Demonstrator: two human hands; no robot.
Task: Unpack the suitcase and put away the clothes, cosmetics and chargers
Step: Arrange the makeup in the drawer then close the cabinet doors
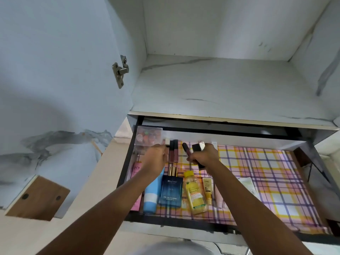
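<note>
One pulled-out drawer [128, 181] with a black frame sits below one bare marble-patterned shelf [220, 89]; its floor is covered by one plaid liner [266, 181] in pink, yellow and purple; along the near left of the drawer lie, counted from the left, one pink box [135, 190], one blue tube with a white band [152, 196], one dark blue Bella Vita cologne bottle [171, 190] with a gold cap, one yellow Garnier bottle [195, 194], one small yellow-and-white tube [207, 190] and one pale pink tube [218, 196], with one pale sachet [248, 184] further right; at the far left corner stands one clear plastic box [149, 136] of small coloured items; just right of it lie two dark-capped lip gloss tubes [173, 151], side by side; the left hand [156, 159] reaches at the far left, its fingertips curled at the glosses' caps, though whether they pinch one cannot be told; the right hand [204, 155] hovers over the far middle, fingers wrapped around a bundle of cosmetics: one dark red lipstick tube [186, 149] and one black compact case [198, 148] with a silvery edge; on the open door to the left are one metal hinge [120, 70] and one wooden handle block [38, 197]
</note>
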